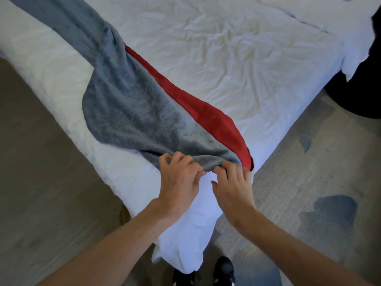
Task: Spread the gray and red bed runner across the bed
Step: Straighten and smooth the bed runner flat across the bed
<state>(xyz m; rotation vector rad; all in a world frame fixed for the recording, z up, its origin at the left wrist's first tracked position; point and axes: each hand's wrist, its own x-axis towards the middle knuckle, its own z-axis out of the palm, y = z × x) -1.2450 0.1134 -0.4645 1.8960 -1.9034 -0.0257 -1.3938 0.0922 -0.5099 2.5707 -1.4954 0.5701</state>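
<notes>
**Runner bunched on the bed, both hands at its end**

We stand at the near corner of the bed, whose white cover is creased. The runner lies on the bed as a long, half-gathered band, slanting from the bed's far left edge down to its near corner. It is twisted partway up, so gray pile faces up along most of it. The red side shows only as a strip on the edge toward the bed's middle. It is not yet flat or square to the bed.

Our left hand and right hand sit close together at the bed's near corner, on the runner's short end. Each grip is clamped on cloth: the left fingers pinch the gray hem, and the right fingers hook into the fold just beside the red edge.

We judge the runner soft, limp and fairly light. It will sag and fold rather than hold a shape, and its plush face may drag on the bed's cover. We would best take it by the two corners of the short end, hands moved apart, so the width opens. A pull from the middle would only bunch it. The twist farther up the bed will likely want a lift.

A dark shoe shows below the bed's corner.
</notes>
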